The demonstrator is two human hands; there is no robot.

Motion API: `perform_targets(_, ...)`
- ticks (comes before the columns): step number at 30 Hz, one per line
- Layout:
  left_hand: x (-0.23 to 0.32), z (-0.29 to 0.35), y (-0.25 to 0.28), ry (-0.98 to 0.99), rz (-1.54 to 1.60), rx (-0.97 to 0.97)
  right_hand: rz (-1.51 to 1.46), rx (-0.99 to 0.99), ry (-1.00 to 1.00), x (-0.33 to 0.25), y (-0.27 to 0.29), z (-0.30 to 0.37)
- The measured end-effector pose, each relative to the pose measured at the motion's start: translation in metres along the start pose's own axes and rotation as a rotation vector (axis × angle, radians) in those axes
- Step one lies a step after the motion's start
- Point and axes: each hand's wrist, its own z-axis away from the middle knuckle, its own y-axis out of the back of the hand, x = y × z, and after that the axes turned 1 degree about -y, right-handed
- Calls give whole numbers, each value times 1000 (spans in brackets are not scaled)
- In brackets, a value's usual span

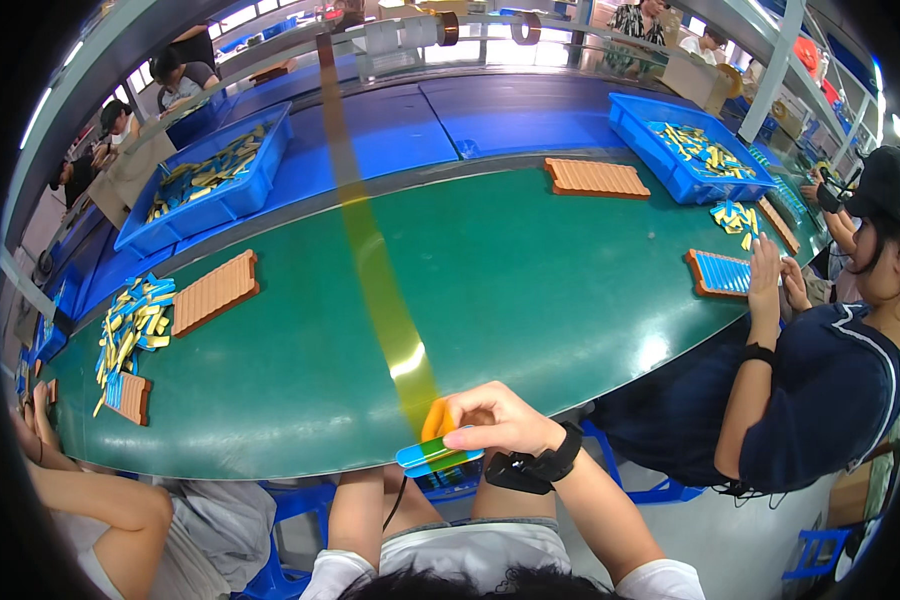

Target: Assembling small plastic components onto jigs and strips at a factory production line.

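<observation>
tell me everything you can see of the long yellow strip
The long strip is a narrow, flat, see-through band, glossy like plastic film. It looks yellow over the green table and brownish over the blue panels, with bright glare low down. It runs roughly straight from near the picture's top down to the right hand, which holds blue pieces there. Whether it touches the table is unclear.

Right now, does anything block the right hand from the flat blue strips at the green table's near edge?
Nothing visible does: the right hand pinches the flat blue strips. The long, translucent yellow tape runs toward them.
</observation>
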Motion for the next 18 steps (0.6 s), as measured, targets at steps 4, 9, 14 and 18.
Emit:
perform_targets(4, 8, 5, 0, 4, -27, -6, -316, 82, 73, -10, 1, 12)
perform_targets(9, 13, 6, -6, -16, -45, -42, -355, 109, 284, -76, -18, 12)
perform_targets(14, 21, -1, -13, -80, -54, -104, -274, 277, 377, -129, -39, 2)
perform_targets(18, 23, 1, -19, -102, -72, -146, -268, 72, 476, -188, -44, 1)
